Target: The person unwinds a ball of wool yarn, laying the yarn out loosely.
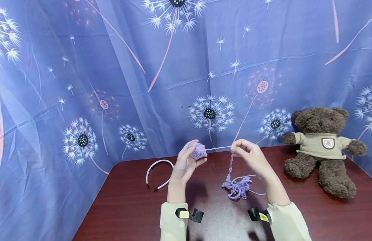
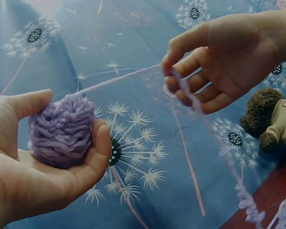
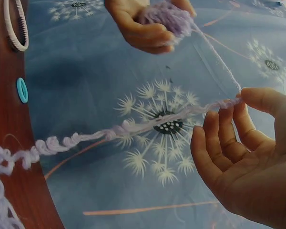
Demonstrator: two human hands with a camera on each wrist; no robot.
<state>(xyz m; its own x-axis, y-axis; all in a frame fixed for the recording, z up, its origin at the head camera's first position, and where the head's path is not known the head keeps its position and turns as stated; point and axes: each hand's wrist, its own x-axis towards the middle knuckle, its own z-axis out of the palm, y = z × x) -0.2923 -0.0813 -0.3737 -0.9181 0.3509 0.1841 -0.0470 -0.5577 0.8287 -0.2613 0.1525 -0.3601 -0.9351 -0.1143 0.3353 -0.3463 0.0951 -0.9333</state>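
Observation:
My left hand (image 1: 183, 164) grips a small ball of lilac yarn (image 2: 64, 131), its thumb and fingers curled round the sides. From the ball a straight strand crosses to my right hand (image 1: 252, 157), which pinches it between thumb and index finger. Below that pinch, a kinked, curly length of yarn (image 3: 119, 131) hangs down to a loose tangled heap of yarn (image 1: 238, 188) on the table. Both hands are raised over the tabletop at about the same height.
A white headband (image 1: 149, 167) lies on the dark red table (image 1: 128, 207), left of my left hand. On the right sits a brown teddy bear (image 1: 319, 145) in a beige sweater. A turquoise ring (image 3: 22, 90) shows near the table edge. Behind hangs a blue dandelion-print cloth (image 1: 173, 110).

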